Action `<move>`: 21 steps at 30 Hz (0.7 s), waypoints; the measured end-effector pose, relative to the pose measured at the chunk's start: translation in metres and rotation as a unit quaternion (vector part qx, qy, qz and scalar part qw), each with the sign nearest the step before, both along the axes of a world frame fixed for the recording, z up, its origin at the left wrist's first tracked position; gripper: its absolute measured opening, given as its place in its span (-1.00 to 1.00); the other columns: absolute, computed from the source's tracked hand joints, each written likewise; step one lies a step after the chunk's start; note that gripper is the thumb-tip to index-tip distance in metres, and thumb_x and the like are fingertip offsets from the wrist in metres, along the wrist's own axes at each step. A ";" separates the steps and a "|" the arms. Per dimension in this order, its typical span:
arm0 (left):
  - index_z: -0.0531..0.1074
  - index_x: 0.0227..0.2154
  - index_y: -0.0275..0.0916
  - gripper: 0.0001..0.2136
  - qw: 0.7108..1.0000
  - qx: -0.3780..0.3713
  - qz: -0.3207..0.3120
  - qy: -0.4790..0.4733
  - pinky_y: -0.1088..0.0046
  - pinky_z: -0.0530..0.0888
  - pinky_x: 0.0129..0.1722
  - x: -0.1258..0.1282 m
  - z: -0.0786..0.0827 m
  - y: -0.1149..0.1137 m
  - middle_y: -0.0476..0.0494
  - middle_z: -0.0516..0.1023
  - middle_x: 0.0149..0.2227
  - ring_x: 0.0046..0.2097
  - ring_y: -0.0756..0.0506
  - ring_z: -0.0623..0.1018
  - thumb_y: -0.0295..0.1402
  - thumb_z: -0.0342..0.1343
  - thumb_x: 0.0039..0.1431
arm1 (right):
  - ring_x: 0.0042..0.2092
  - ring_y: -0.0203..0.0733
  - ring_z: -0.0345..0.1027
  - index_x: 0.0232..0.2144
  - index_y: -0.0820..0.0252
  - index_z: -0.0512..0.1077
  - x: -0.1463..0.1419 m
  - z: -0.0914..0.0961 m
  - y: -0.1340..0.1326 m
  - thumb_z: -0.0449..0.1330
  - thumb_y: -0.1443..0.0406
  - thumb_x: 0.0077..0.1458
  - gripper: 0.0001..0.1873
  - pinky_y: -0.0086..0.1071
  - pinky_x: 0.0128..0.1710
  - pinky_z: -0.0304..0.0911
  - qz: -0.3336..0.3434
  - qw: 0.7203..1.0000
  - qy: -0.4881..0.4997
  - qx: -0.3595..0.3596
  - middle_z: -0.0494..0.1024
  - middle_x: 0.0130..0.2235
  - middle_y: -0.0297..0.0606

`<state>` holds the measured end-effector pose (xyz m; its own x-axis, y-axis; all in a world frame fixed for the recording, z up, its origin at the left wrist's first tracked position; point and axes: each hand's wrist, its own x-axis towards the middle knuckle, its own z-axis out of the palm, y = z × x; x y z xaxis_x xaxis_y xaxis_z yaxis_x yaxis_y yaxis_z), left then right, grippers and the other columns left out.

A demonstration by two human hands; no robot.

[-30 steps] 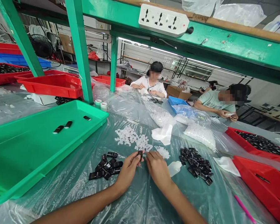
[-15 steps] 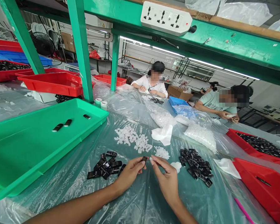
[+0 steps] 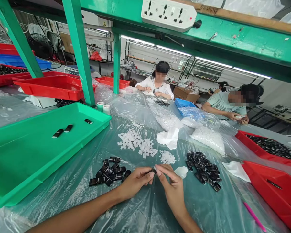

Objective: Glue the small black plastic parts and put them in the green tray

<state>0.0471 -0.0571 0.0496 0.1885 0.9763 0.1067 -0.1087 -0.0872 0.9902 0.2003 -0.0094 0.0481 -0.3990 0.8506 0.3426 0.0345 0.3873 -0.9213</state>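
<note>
Between the thumb and fingers of my left hand [image 3: 138, 179] is a small black plastic casing [image 3: 153, 170]. The fingertips of my right hand [image 3: 171, 181] are pinched together at its upper end, with a tiny white piece that is mostly hidden there. To the left of my hands lies a loose pile of black casings [image 3: 109, 173]. Another pile of black casings [image 3: 203, 170] lies on the right. Beyond my fingers are a heap of white plastic pieces [image 3: 135, 142] and a smaller heap of tiny white bits [image 3: 167, 157].
A green tray [image 3: 48, 155] holding three black casings stands at left. Red trays [image 3: 264, 184] line the right edge by a pink strip [image 3: 254, 216]. Clear bags of white pieces [image 3: 208, 139] lie farther back. A green frame with a power strip [image 3: 168, 14] crosses overhead. Two co-workers sit opposite.
My hands have come together. The right fingertips, apart from the casing before with a small white piece, now touch its end. The view has shifted slightly.
</note>
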 end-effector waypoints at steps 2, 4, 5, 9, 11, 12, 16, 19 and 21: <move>0.29 -0.54 -0.28 -0.64 1.000 0.006 -0.003 0.001 0.49 0.13 -0.43 0.000 0.000 0.000 0.02 0.22 -0.54 -0.47 0.01 0.18 -0.13 -0.12 0.22 | -0.04 -0.13 0.31 -0.18 -0.01 0.51 0.000 0.000 -0.002 0.15 0.27 0.12 -0.79 -0.27 -0.03 0.22 0.005 0.999 0.005 -0.034 0.50 -0.13 -0.28; 0.27 -0.53 -0.28 -0.63 1.000 0.008 -0.003 0.000 0.49 0.13 -0.44 0.001 0.000 0.000 0.03 0.21 -0.54 -0.47 0.01 0.17 -0.10 -0.12 0.21 | 0.02 -0.10 0.27 -0.16 0.01 0.50 -0.001 -0.002 -0.005 0.14 0.25 0.13 -0.77 -0.24 0.03 0.19 0.007 0.998 0.005 -0.064 0.47 -0.06 -0.27; 0.27 -0.53 -0.28 -0.63 1.000 0.008 -0.001 -0.001 0.50 0.13 -0.44 0.001 0.000 0.000 0.03 0.21 -0.54 -0.47 0.01 0.16 -0.08 -0.13 0.21 | 0.04 -0.09 0.26 -0.14 0.03 0.49 -0.002 -0.003 -0.007 0.13 0.23 0.13 -0.76 -0.22 0.05 0.17 0.007 0.997 0.006 -0.077 0.46 -0.03 -0.26; 0.26 -0.55 -0.27 -0.59 1.000 0.003 0.013 -0.004 0.50 0.12 -0.45 0.001 -0.001 -0.002 0.04 0.18 -0.55 -0.48 0.01 0.15 -0.02 -0.12 0.17 | 0.05 -0.03 0.26 -0.12 0.08 0.48 -0.006 -0.007 -0.013 0.12 0.20 0.13 -0.72 -0.13 0.07 0.16 0.003 0.995 0.017 -0.103 0.46 -0.02 -0.21; 0.27 -0.57 -0.27 -0.59 1.000 -0.003 0.018 -0.003 0.50 0.12 -0.45 0.001 -0.002 -0.002 0.04 0.18 -0.56 -0.48 0.01 0.16 -0.01 -0.10 0.16 | 0.04 -0.03 0.28 -0.12 0.09 0.48 -0.006 -0.007 -0.013 0.11 0.20 0.13 -0.72 -0.13 0.05 0.19 -0.001 0.996 0.010 -0.092 0.46 -0.03 -0.20; 0.28 -0.58 -0.28 -0.58 1.000 -0.006 0.021 -0.002 0.50 0.12 -0.45 0.001 -0.003 -0.002 0.04 0.18 -0.57 -0.49 0.01 0.17 -0.02 -0.09 0.16 | 0.03 -0.04 0.29 -0.12 0.09 0.48 -0.005 -0.005 -0.012 0.09 0.20 0.15 -0.72 -0.14 0.04 0.21 -0.001 0.997 -0.001 -0.082 0.46 -0.03 -0.19; 0.37 -0.49 -0.30 -0.60 0.998 -0.021 0.054 -0.007 0.50 0.14 -0.46 0.001 -0.006 0.005 0.02 0.23 -0.56 -0.50 0.01 0.19 -0.04 -0.08 0.17 | 0.04 -0.07 0.27 -0.02 0.07 0.39 0.004 0.003 -0.004 -0.05 0.29 0.23 -0.67 -0.15 0.00 0.26 -0.012 0.989 -0.133 0.062 0.41 0.01 -0.18; 0.43 -0.34 -0.33 -0.63 0.995 -0.028 0.098 -0.015 0.50 0.14 -0.44 -0.001 -0.005 0.008 0.01 0.24 -0.53 -0.48 0.01 0.20 -0.09 -0.09 0.19 | -0.02 -0.02 0.30 0.04 0.10 0.32 0.012 0.008 0.001 -0.10 0.49 0.13 -0.52 0.04 0.07 0.12 -0.034 0.899 -0.338 0.278 0.47 -0.07 -0.14; 0.44 -0.29 -0.34 -0.63 0.992 -0.040 0.115 -0.022 0.50 0.15 -0.43 -0.001 -0.003 0.008 0.01 0.25 -0.52 -0.47 0.02 0.20 -0.11 -0.07 0.19 | -0.07 0.07 0.33 -0.04 0.24 0.40 0.017 0.010 0.003 -0.13 0.59 0.02 -0.48 0.17 0.10 -0.03 -0.056 0.788 -0.475 0.387 0.51 -0.18 -0.03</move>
<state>0.0456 -0.0489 0.0464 -0.0429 0.9986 0.0297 -0.1386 -0.0354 0.9897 0.2172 -0.0069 0.0577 -0.7251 0.5822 0.3678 0.6410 0.7658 0.0514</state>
